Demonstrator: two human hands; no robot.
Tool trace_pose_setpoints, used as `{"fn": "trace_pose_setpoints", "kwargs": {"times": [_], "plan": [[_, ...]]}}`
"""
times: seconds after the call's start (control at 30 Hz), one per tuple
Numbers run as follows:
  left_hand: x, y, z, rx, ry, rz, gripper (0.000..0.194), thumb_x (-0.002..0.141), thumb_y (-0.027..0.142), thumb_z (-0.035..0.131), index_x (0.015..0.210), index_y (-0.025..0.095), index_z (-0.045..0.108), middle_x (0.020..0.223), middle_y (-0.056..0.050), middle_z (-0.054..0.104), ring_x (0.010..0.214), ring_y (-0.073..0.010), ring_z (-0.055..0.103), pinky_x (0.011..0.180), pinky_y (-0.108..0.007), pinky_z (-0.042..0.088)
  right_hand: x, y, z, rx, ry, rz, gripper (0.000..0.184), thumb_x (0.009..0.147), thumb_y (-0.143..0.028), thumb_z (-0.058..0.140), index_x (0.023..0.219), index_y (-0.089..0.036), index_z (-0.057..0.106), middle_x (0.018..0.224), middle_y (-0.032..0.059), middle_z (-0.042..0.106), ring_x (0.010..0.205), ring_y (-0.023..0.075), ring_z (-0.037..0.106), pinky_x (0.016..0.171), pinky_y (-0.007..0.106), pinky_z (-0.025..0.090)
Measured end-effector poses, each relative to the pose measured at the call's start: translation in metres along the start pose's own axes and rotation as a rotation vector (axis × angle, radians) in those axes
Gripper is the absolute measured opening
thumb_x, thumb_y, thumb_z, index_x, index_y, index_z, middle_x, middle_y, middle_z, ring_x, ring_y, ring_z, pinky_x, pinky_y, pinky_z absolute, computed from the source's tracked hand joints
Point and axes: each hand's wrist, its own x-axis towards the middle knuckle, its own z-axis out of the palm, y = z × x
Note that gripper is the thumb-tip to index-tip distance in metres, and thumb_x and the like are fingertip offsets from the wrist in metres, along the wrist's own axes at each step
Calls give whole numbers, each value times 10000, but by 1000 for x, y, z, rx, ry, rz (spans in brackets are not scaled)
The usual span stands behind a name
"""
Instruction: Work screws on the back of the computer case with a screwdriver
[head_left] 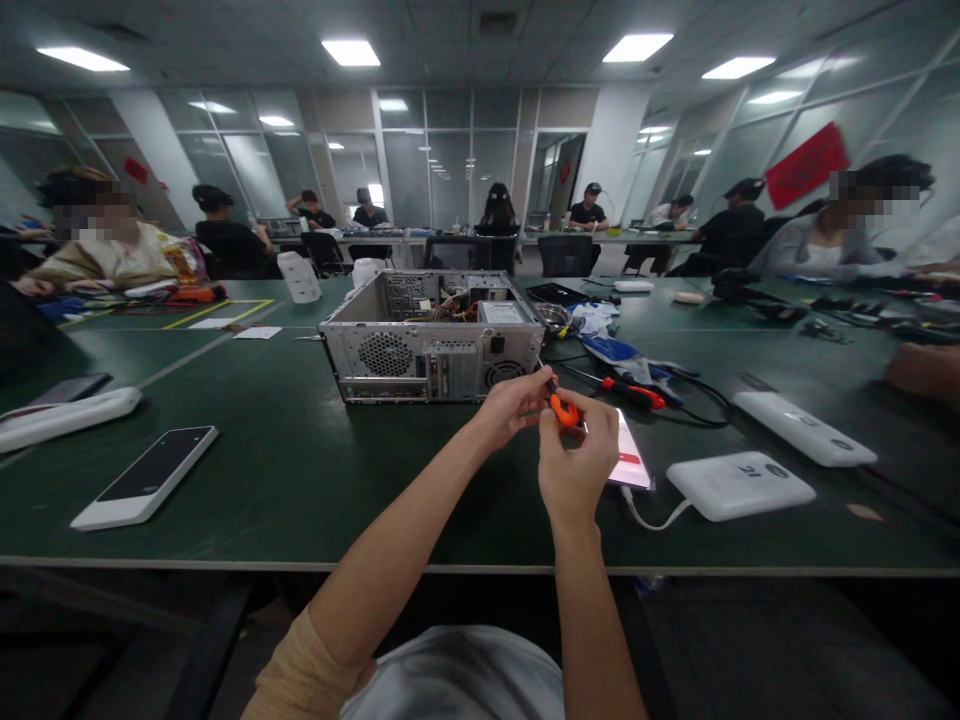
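A metal computer case stands on the green table with its upper side uncovered and its vented rear panel towards me. At that panel's lower right corner, my right hand is closed round the orange handle of a screwdriver. The fingers of my left hand pinch the front of the same tool, close to the case. The tool's tip is too small to make out, and whether it touches the panel I cannot tell. A lit phone lies partly hidden behind my right hand.
A red-and-black screwdriver, blue-and-white gloves and a black cable lie right of the case. Nearer are white power banks. A white handheld device lies left. Other people sit around the tables.
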Motion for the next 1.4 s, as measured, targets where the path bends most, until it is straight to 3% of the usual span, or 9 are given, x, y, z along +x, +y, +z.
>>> {"fn": "trace_pose_setpoints", "kwargs": {"times": [0.2, 0.43, 0.57, 0.7, 0.77, 0.9, 1.0, 1.23, 1.4], "plan": [[2, 0, -2, 12, 18, 0, 332, 708, 420, 864, 869, 154, 747, 786, -10, 686, 720, -108, 617, 720, -254, 449, 3, 5, 3, -79, -2, -85, 220, 769, -131, 563, 889, -213, 728, 982, 62, 575, 921, 209, 593, 834, 383, 521], [4, -4, -2, -7, -72, 92, 308, 732, 352, 859, 902, 121, 749, 809, -34, 700, 721, -112, 640, 686, -238, 462, 2, -1, 4, -58, -42, -96, 243, 806, -169, 582, 1003, -221, 714, 1041, 74, 596, 958, 218, 601, 876, 405, 525], [1, -1, 3, -65, -76, 71, 199, 828, 304, 774, 901, 122, 743, 851, -58, 723, 728, -129, 652, 724, -264, 505, -1, -3, 3, 32, -29, 76, 433, 864, -403, 648, 1245, -204, 596, 1101, 92, 624, 940, 220, 608, 790, 375, 545], [-1, 1, 4, -93, -62, 54, 174, 867, 290, 726, 931, 129, 746, 897, -61, 734, 726, -120, 651, 718, -251, 501, -4, -1, 2, 123, -109, 307, 427, 938, -547, 541, 1164, -190, 596, 848, 21, 645, 656, 164, 595, 605, 302, 491], [0, 0, 3, -92, -81, 57, 184, 870, 296, 719, 947, 132, 749, 911, -65, 738, 734, -122, 653, 712, -247, 495, -5, 0, 1, 125, -114, 288, 413, 933, -538, 555, 1144, -188, 618, 860, 27, 666, 676, 170, 614, 621, 304, 495], [3, -3, 0, -60, -75, 63, 281, 835, 387, 763, 966, 138, 752, 854, -47, 727, 722, -119, 644, 729, -249, 479, -4, 1, 1, 92, -62, 161, 363, 931, -421, 573, 1199, -191, 655, 1124, 92, 705, 927, 215, 661, 806, 366, 532], [3, -5, -1, -24, -63, 86, 322, 778, 397, 818, 972, 150, 752, 805, -19, 707, 692, -108, 623, 740, -253, 474, -2, 1, 1, 58, -43, 91, 331, 915, -349, 574, 1192, -202, 682, 1142, 93, 698, 1011, 233, 642, 875, 400, 526], [-3, 0, 1, -105, -84, 48, 135, 843, 239, 721, 941, 151, 751, 904, -48, 739, 764, -130, 656, 766, -265, 515, 0, 1, 1, -9, -42, 34, 318, 868, -259, 561, 1138, -227, 726, 1027, 67, 587, 962, 214, 592, 861, 395, 529], [-3, 1, 2, -139, -131, 33, 154, 900, 202, 631, 981, 145, 749, 999, -84, 759, 830, -154, 683, 773, -267, 519, -2, 0, 3, 92, -55, 159, 479, 912, -441, 599, 1331, -215, 549, 1052, 67, 632, 875, 191, 617, 706, 316, 524]]}}
